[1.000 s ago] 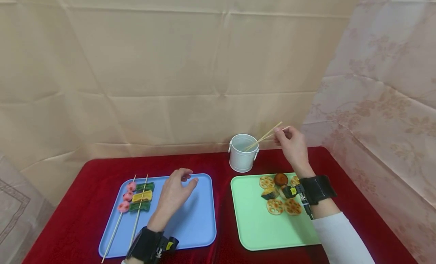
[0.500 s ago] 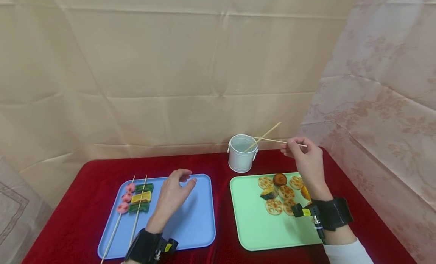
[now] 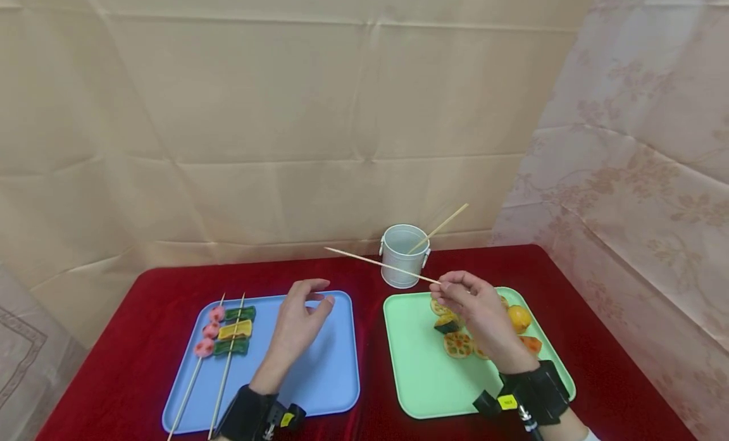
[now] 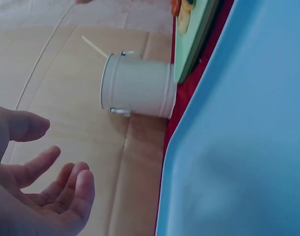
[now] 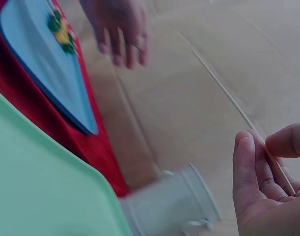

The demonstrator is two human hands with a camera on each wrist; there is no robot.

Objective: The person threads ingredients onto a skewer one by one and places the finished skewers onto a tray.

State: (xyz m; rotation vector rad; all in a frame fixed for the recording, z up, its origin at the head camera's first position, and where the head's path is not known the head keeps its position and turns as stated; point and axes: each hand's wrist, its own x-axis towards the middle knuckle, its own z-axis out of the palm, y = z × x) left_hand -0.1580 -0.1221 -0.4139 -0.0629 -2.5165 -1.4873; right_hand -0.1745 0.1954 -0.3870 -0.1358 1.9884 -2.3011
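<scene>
My right hand (image 3: 475,314) pinches a thin bamboo skewer (image 3: 370,260) near one end, between thumb and fingers. Its pointed end reaches left, passing in front of the white bucket (image 3: 394,276) in the head view. In the right wrist view the skewer (image 5: 227,96) slants up and away from my fingertips. My left hand (image 3: 299,327) hovers over the blue tray (image 3: 327,390), holding nothing, with its fingers loosely bent and thumb apart. On that tray lie two loaded skewers, one of pink pieces (image 3: 204,347), the other of green and yellow pieces (image 3: 235,329).
Another skewer (image 3: 447,222) leans out of the bucket. Beneath my right hand, the green tray (image 3: 421,384) holds lotus root slices (image 3: 457,345), a pumpkin piece (image 3: 447,323), a yellow ball (image 3: 519,318) and an orange wedge (image 3: 532,345). Red cloth (image 3: 114,365) covers the table; a beige curtain hangs behind.
My right hand has drawn one skewer out of the bucket, first rightward, then back left and down over the green tray. The left hand has stayed nearly still.
</scene>
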